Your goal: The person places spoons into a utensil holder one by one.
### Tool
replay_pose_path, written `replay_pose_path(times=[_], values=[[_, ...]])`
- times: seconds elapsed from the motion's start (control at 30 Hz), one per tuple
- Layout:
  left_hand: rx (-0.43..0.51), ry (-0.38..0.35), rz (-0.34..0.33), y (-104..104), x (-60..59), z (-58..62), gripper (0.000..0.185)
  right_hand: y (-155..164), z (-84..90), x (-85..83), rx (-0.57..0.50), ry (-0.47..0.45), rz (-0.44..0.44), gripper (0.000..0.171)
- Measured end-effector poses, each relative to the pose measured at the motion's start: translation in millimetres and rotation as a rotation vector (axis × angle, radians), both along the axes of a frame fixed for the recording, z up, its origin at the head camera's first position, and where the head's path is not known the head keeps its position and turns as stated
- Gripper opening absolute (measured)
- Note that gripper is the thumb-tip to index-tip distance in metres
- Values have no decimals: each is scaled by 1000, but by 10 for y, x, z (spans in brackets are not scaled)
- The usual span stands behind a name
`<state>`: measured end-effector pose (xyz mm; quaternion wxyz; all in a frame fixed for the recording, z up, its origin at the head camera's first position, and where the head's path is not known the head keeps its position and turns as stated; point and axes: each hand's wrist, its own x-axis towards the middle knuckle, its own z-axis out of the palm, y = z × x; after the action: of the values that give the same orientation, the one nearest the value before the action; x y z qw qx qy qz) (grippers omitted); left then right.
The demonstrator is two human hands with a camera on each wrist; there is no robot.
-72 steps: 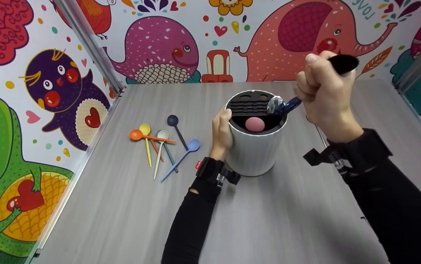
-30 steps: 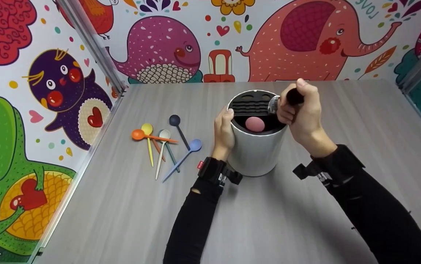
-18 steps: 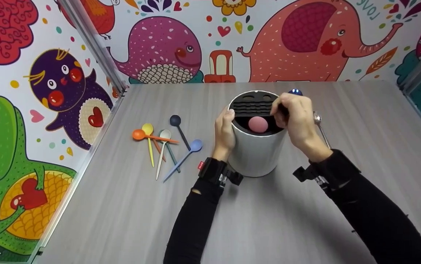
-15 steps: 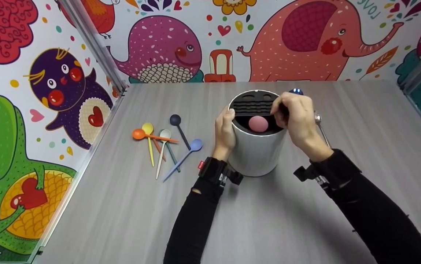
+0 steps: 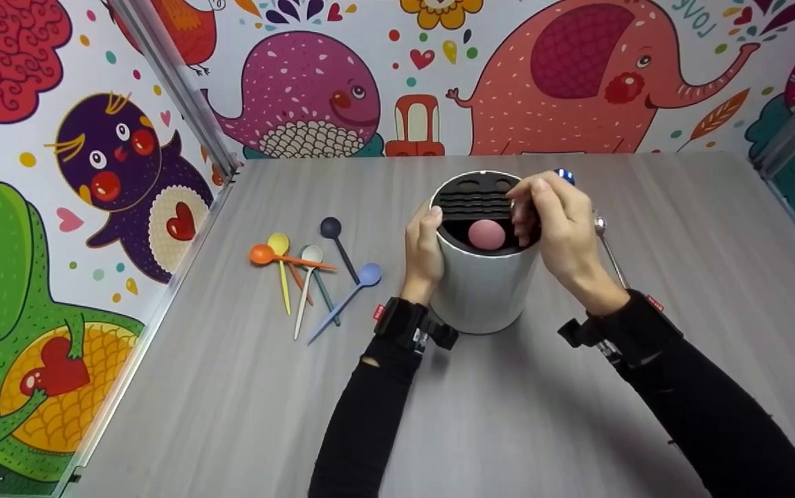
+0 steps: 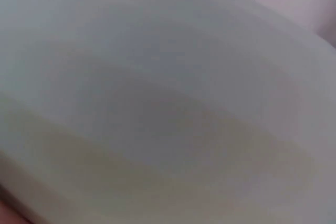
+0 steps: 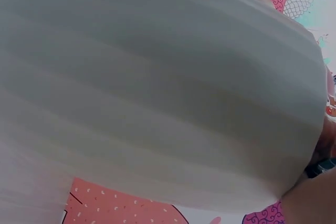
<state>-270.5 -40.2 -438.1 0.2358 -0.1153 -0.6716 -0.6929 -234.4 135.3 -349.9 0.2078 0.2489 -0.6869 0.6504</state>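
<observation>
A white utensil holder [image 5: 480, 294] with a black slotted insert [image 5: 477, 194] stands upright on the table. My left hand [image 5: 425, 252] grips its left side, thumb on the rim; in the left wrist view the holder wall [image 6: 168, 98] fills nearly everything. Inside its front opening shows a smooth pink rounded piece [image 5: 486, 234]. Over the right rim, my right hand [image 5: 563, 225] has its fingertips in the opening. Behind it peeks the shiny blue end of a utensil [image 5: 564, 176], most of which the hand hides; a dark bit of it [image 7: 323, 167] shows by the fingers in the right wrist view.
To the left lie several small coloured spoons, among them an orange one [image 5: 262, 254], a black one [image 5: 331, 227] and a light blue one [image 5: 369, 274]. A thin silver-coloured utensil [image 5: 611, 252] lies right of the holder. Printed wall panels [image 5: 349, 83] border the table.
My right hand came down leftward with the blue utensil to the holder's right rim. Just now its fingers have loosened and spread a little, and the blue end tipped slightly right. The left hand stayed.
</observation>
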Motion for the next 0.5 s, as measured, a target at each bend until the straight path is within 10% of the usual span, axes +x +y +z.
replay_pose_path(times=[0.5], values=[[-6, -3, -9, 3, -1, -2, 54, 116, -19, 87, -14, 191, -20, 17]])
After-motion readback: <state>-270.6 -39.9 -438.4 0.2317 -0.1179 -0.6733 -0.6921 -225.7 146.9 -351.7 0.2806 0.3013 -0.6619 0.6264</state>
